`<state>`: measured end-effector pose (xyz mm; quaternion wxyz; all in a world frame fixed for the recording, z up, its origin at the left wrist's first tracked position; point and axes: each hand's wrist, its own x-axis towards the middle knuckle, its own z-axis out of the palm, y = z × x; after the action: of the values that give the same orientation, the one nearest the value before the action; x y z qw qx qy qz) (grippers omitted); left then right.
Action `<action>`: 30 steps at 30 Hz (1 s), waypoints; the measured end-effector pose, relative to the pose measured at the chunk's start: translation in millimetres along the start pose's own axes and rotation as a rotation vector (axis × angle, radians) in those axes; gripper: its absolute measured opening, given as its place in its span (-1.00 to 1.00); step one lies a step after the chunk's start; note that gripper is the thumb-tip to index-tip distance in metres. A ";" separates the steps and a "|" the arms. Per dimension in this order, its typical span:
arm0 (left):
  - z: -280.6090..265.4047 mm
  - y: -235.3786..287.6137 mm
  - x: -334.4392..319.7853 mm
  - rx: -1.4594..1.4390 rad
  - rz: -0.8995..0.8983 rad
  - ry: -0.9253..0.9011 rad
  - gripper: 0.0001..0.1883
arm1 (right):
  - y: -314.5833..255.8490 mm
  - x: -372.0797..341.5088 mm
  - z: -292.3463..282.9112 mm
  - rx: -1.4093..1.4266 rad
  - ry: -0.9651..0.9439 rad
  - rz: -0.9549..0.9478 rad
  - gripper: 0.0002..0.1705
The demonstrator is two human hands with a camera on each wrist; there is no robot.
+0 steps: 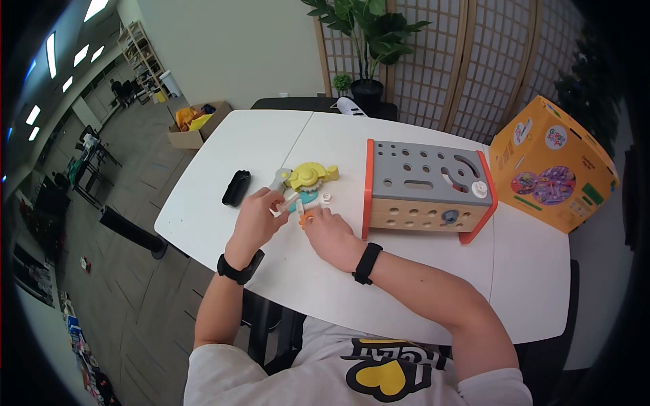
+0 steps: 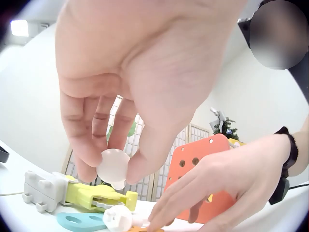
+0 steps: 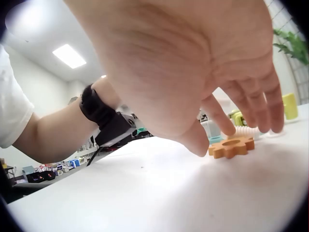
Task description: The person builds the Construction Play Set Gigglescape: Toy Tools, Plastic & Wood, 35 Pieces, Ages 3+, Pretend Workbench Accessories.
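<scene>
My left hand (image 1: 256,220) pinches a white toy bolt with a round flat head (image 2: 113,165) between thumb and fingers, above the tabletop. My right hand (image 1: 330,237) is low over the table, its thumb and index finger at the edges of an orange toy gear (image 3: 232,146). Its other fingers reach beyond the gear toward a ridged white screw (image 3: 247,132). Between the hands is a teal strip with holes (image 2: 79,220), with another white bolt's head (image 2: 117,218) close beside it. Behind them lies a yellow toy piece with a toothed edge (image 1: 310,174), next to a grey part (image 1: 280,178).
A toy workbench (image 1: 426,183) with a grey holed top and red ends stands to the right. Beyond it is a yellow product box (image 1: 552,162). A black tray (image 1: 236,188) sits left on the white table (image 1: 203,162). A potted plant (image 1: 367,88) stands behind.
</scene>
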<state>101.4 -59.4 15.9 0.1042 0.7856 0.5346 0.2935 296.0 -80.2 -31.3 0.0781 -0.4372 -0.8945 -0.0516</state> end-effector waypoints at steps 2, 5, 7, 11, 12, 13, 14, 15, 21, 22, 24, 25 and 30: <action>-1.2 7.5 -3.3 -0.067 -0.006 0.028 -0.75 | 3.5 -2.6 3.6 0.042 -0.025 -0.019 -0.75; -5.0 17.3 -3.7 -0.191 0.011 0.068 -0.77 | 12.5 -12.7 -4.5 0.191 -0.039 -0.051 -0.74; -9.8 22.0 -4.8 -0.275 0.020 0.098 -0.78 | 15.1 -25.4 -16.0 0.348 -0.049 -0.025 -0.73; -23.6 27.7 -5.7 -0.556 -0.005 0.138 -0.77 | 17.1 -32.7 -37.2 0.777 0.013 0.075 -0.77; -28.8 27.7 -7.5 -0.657 -0.019 0.141 -0.77 | 20.1 -39.6 -60.0 0.958 0.060 0.105 -0.76; -36.0 30.0 -9.5 -0.715 -0.017 0.132 -0.74 | 23.1 -44.7 -74.2 1.139 0.108 0.136 -0.75; -40.8 34.7 -11.2 -0.761 0.011 0.148 -0.74 | 26.0 -48.0 -73.7 1.271 0.169 0.145 -0.72; -45.6 39.5 -13.1 -0.804 0.040 0.162 -0.74 | 28.0 -50.9 -72.6 1.404 0.235 0.154 -0.68; -46.4 65.6 -22.5 -0.869 0.237 0.058 -0.69 | 38.7 -64.3 -98.7 1.794 0.207 0.095 -0.38; -47.0 73.6 -23.8 -0.841 0.218 0.028 -0.68 | 39.0 -66.8 -103.3 1.842 0.184 0.098 -0.34; -40.7 78.3 -23.6 -0.786 0.237 -0.021 -0.57 | 39.8 -70.5 -105.2 1.887 0.144 0.087 -0.29; -36.7 81.0 -23.0 -0.789 0.206 -0.015 -0.53 | 39.7 -72.7 -104.0 1.885 0.128 0.073 -0.27; -26.5 104.1 -7.7 -0.478 0.409 0.064 -0.37 | 53.1 -84.2 -96.3 1.930 -0.022 0.078 -0.23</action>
<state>165.3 -112.6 84.3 0.2078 0.8204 0.2844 0.4505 398.1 -128.3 49.0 0.3972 -0.2145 -0.5372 0.7125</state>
